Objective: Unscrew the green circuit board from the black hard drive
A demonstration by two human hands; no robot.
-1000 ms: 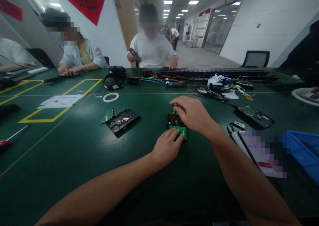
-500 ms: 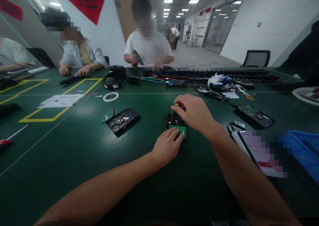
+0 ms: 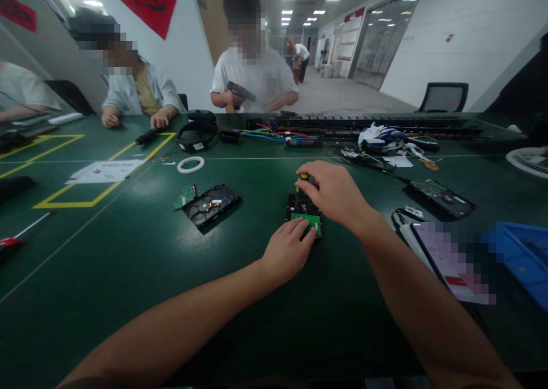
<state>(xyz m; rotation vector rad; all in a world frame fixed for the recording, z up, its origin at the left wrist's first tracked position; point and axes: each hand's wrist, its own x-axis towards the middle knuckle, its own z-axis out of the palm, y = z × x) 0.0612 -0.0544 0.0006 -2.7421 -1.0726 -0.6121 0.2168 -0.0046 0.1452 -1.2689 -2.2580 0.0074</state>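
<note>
1. Fingers of the left hand (image 3: 287,251), loosely extended, rest on the black hard drive's (image 3: 303,205) green circuit board (image 3: 314,220), partly hiding it.
2. The drive lies on the green table (image 3: 141,246).
3. The right hand (image 3: 336,191) pinches a yellow-handled screwdriver (image 3: 304,176) over its far end; the tip is indistinct.

The right hand (image 3: 338,192) has shifted its fingers around the yellow screwdriver (image 3: 304,176). At eleven o'clock, a person's hands (image 3: 160,118) have parted, the black tool (image 3: 146,136) moving toward three. At twelve, the co-worker's drill (image 3: 242,91) has swung toward four.
</note>
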